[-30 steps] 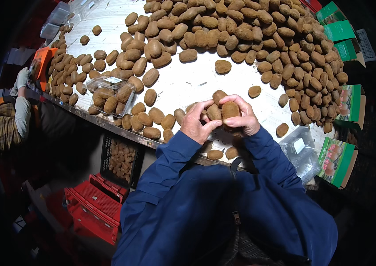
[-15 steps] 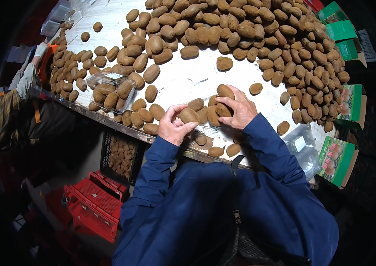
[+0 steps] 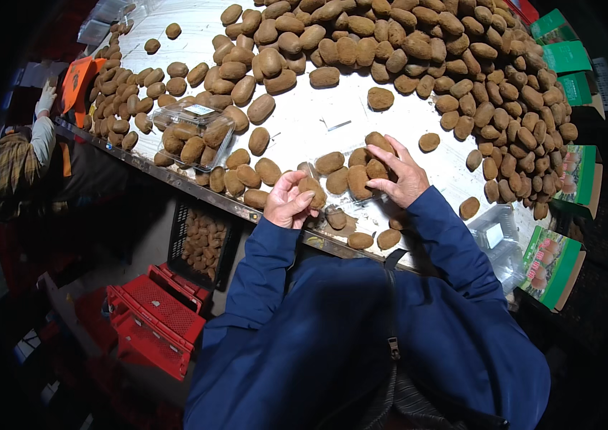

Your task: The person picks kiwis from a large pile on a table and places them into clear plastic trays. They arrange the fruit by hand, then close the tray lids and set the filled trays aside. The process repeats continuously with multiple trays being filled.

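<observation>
My left hand [image 3: 289, 204] holds a brown fuzzy kiwifruit [image 3: 314, 193] upright between thumb and fingers. It is at the left end of a clear plastic punnet [image 3: 307, 168] with several kiwifruit in it near the table's front edge. My right hand [image 3: 400, 175] curls over kiwifruit [image 3: 377, 143] at that punnet's right end, its fingertips and thumb on them. Just left of my hands, a filled clear clamshell [image 3: 218, 158] stands among loose kiwifruit [image 3: 268, 170].
A big kiwifruit pile [image 3: 461, 64] covers the table's back and right. Empty clamshells [image 3: 490, 236] and green printed boxes [image 3: 551, 269] sit at right. A co-worker [image 3: 24, 165] works by an orange box [image 3: 78, 86] at left. A black crate [image 3: 196, 251] and red crates [image 3: 157, 315] are below.
My hands, together around kiwifruit one second ago, are now apart; the left one has turned its kiwifruit more upright. The co-worker's hand has moved. The whole view has shifted slightly.
</observation>
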`<control>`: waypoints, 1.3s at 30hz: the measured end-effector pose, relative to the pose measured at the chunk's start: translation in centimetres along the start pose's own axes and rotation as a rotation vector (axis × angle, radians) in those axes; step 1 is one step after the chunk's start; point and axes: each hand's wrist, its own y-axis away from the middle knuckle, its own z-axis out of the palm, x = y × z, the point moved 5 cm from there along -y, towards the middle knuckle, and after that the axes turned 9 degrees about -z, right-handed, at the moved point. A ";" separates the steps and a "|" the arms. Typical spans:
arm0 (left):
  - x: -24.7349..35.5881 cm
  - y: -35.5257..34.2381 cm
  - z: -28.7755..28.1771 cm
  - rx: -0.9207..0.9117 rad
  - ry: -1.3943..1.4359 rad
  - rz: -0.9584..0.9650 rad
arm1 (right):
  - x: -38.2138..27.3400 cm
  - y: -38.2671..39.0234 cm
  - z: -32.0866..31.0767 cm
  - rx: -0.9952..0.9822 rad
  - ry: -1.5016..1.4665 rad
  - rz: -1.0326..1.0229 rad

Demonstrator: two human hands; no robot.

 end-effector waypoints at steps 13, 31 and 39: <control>5.1 18.8 -22.0 1.216 -0.436 0.192 | 0.6 1.6 -0.1 0.139 -0.085 0.001; 0.1 8.5 -3.6 0.896 -1.106 0.452 | -8.8 -1.5 3.3 0.275 0.230 -0.374; -3.5 0.5 0.8 0.653 -1.096 0.132 | 1.6 -8.5 -2.5 0.459 0.494 -0.193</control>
